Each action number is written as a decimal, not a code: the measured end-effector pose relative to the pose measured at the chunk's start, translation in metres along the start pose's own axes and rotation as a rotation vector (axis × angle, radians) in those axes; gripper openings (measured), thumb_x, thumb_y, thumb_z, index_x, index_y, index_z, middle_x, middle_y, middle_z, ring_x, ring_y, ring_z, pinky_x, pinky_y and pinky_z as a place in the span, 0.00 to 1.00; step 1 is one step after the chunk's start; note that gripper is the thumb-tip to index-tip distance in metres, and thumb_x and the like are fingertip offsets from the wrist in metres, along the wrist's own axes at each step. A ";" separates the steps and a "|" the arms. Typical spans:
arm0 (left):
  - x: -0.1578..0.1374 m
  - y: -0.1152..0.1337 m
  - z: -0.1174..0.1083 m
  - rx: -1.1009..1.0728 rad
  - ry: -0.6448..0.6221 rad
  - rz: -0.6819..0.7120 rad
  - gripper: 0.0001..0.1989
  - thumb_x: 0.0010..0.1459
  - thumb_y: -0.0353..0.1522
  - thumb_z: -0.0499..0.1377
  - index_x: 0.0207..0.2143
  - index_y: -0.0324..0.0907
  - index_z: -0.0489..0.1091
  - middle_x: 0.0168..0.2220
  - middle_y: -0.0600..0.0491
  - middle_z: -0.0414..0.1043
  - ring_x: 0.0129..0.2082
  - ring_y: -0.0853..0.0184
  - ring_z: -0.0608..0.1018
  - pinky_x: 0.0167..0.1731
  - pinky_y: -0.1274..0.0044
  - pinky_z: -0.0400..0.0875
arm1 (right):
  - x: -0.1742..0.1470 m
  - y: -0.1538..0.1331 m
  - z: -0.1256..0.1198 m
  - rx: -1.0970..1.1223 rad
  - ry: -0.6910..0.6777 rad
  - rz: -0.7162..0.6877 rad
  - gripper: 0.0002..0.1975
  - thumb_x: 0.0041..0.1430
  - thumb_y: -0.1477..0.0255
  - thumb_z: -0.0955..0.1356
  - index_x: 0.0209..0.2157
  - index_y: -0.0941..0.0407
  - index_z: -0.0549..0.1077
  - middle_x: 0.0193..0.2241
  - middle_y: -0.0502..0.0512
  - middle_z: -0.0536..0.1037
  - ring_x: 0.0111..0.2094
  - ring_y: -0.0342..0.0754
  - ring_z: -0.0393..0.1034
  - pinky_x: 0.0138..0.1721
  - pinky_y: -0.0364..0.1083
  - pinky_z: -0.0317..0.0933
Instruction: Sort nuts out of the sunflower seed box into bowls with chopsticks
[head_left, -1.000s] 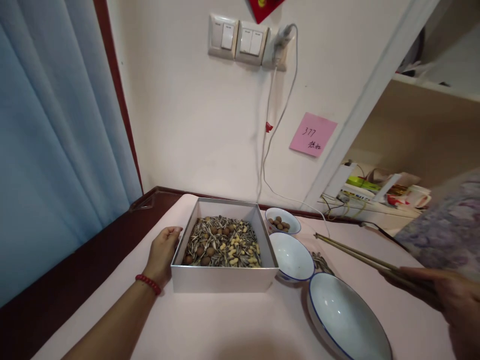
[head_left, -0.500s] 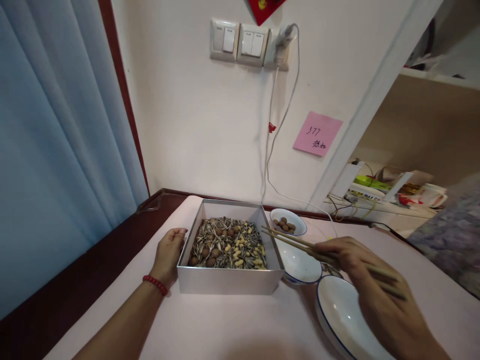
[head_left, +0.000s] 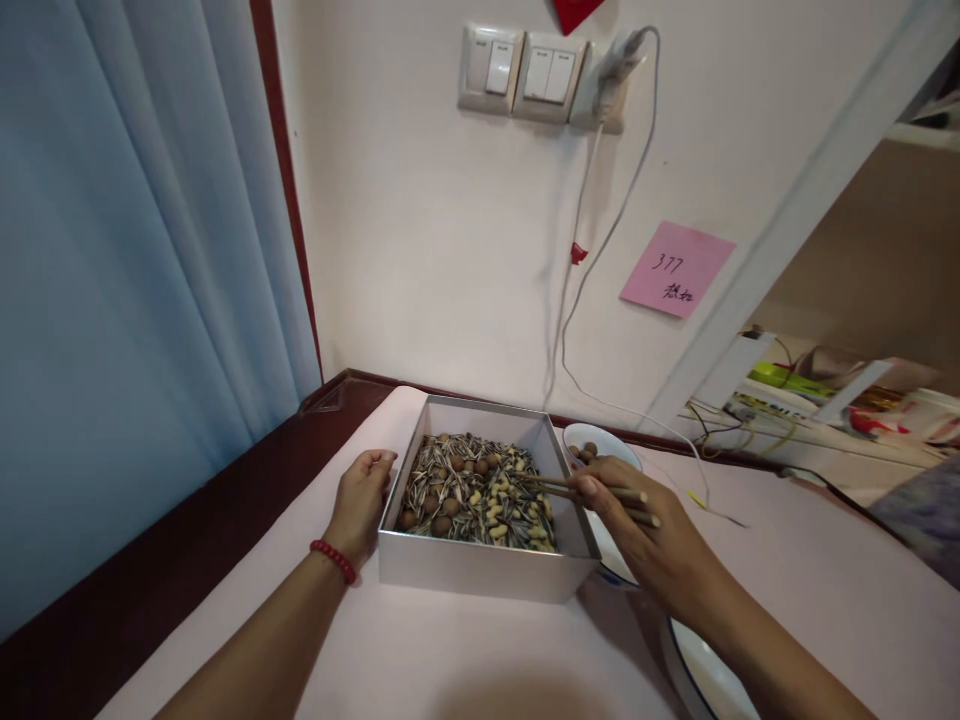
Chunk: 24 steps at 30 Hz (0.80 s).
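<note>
A square silver metal box (head_left: pixel 480 572) holds striped sunflower seeds (head_left: pixel 465 500), round brown nuts (head_left: pixel 442 524) and pale yellow peanut-shaped pieces (head_left: pixel 499 515). My left hand (head_left: pixel 361 502), with a red bead bracelet at the wrist, has its fingers curled against the box's left wall; part of the grip is hidden. Wooden chopsticks (head_left: pixel 551 485) are pinched in my right hand (head_left: pixel 637 525) over the right wall. Their tips reach down among the seeds near the peanuts. Whether anything sits between the tips is too small to tell.
Behind my right hand, a small white bowl (head_left: pixel 626 450) holds brown nuts. A second white bowl (head_left: pixel 611 560) is mostly covered by the hand, and a larger blue-rimmed bowl (head_left: pixel 709 670) stands nearer me. A white cable (head_left: pixel 675 430) trails onto the pink tabletop (head_left: pixel 810 560).
My right hand has moved left with the chopsticks, from above the bowls to inside the box. The left hand stays at the box. The view has shifted slightly.
</note>
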<state>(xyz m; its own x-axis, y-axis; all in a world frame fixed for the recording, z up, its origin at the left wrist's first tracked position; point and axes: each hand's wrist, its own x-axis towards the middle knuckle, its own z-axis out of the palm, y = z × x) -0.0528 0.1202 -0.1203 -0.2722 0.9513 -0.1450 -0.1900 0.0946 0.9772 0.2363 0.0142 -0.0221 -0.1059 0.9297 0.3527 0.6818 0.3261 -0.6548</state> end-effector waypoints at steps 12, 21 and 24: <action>0.002 -0.002 -0.002 -0.010 -0.009 0.026 0.29 0.34 0.53 0.71 0.31 0.43 0.69 0.19 0.62 0.62 0.21 0.69 0.68 0.21 0.78 0.62 | -0.016 0.003 -0.008 0.021 0.105 -0.048 0.18 0.74 0.59 0.62 0.36 0.53 0.77 0.33 0.53 0.76 0.36 0.49 0.72 0.38 0.48 0.63; 0.006 -0.004 -0.003 0.022 0.000 0.017 0.29 0.35 0.52 0.71 0.34 0.43 0.71 0.20 0.60 0.66 0.19 0.69 0.68 0.19 0.78 0.63 | -0.077 -0.011 -0.060 -0.141 0.463 -0.065 0.11 0.72 0.63 0.64 0.43 0.43 0.79 0.43 0.51 0.81 0.45 0.53 0.75 0.40 0.48 0.70; 0.007 -0.004 -0.003 0.048 0.008 0.033 0.28 0.37 0.52 0.70 0.35 0.43 0.72 0.21 0.59 0.68 0.18 0.68 0.70 0.18 0.77 0.66 | -0.107 0.015 -0.084 -0.248 0.567 0.015 0.11 0.70 0.60 0.65 0.43 0.43 0.80 0.45 0.52 0.81 0.48 0.56 0.75 0.44 0.52 0.71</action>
<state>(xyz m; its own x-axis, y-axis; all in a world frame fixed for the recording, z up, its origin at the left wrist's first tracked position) -0.0572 0.1253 -0.1256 -0.2850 0.9518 -0.1135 -0.1357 0.0771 0.9877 0.3182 -0.0945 -0.0131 0.2595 0.6763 0.6894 0.8353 0.2011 -0.5117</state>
